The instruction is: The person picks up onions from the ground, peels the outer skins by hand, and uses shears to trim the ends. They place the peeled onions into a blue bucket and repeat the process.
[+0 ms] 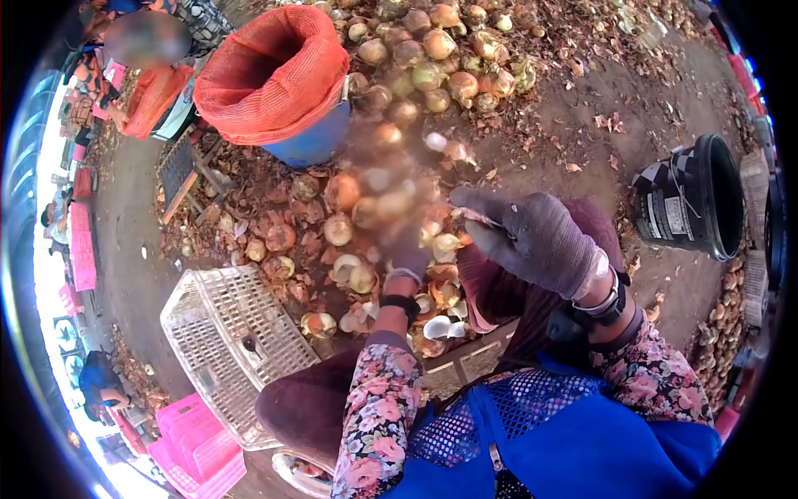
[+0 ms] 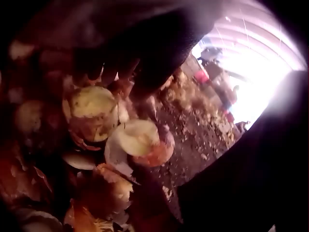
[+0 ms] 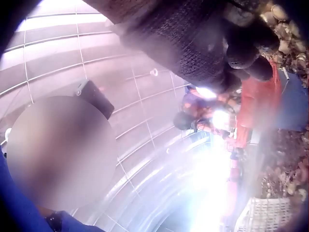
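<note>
My gloved left hand (image 1: 407,249), blurred, reaches down among the onions in the head view. Its dark fingers (image 2: 145,79) hang spread over a cut onion (image 2: 94,104) in the left wrist view. A peeled onion half (image 2: 138,137) lies below them. My gloved right hand (image 1: 532,241) is raised over my knee, its fingers curled round a small knife (image 1: 482,219) whose thin blade points left. Whole onions (image 1: 338,229) and pale cut pieces (image 1: 436,327) lie about the left hand. Several pale, blurred onions (image 1: 395,204) show just beyond it.
A blue bucket (image 1: 312,137) lined with a red mesh sack (image 1: 266,79) stands beyond the pile at left. A white plastic crate (image 1: 241,333) lies near my left knee. At right is a black bucket (image 1: 694,200). More onions (image 1: 436,62) are heaped behind, amid dry skins.
</note>
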Demonstrator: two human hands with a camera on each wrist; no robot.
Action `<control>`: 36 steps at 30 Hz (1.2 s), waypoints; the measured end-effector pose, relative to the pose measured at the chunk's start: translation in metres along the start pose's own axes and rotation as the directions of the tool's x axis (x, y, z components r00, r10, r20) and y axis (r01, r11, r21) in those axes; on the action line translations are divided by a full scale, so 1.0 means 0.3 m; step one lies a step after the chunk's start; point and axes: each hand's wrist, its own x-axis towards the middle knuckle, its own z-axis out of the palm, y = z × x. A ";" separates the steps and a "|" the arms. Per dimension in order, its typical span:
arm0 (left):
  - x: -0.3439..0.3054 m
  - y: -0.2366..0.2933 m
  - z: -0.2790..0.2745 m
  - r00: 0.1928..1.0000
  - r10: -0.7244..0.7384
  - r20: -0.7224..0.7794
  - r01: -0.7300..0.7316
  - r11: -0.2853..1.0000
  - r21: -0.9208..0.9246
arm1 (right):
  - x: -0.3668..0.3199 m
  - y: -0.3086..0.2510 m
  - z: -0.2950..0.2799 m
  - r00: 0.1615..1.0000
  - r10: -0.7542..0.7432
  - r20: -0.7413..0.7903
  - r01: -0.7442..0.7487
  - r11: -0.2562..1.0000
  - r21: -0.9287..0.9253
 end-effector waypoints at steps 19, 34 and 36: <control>-0.183 0.080 -0.198 0.747 -0.406 0.526 0.207 0.895 0.396 | -0.019 0.010 0.006 0.963 -0.166 0.212 0.162 0.986 0.036; -0.118 0.660 -1.032 0.983 0.141 -0.121 -0.157 0.278 -0.948 | -0.078 -0.143 0.028 0.970 -0.119 0.210 -0.119 0.520 0.846; -0.156 0.741 -1.045 0.987 0.096 -0.128 -0.152 0.330 -0.931 | -0.098 -0.180 0.025 0.974 -0.117 0.194 -0.127 0.427 0.895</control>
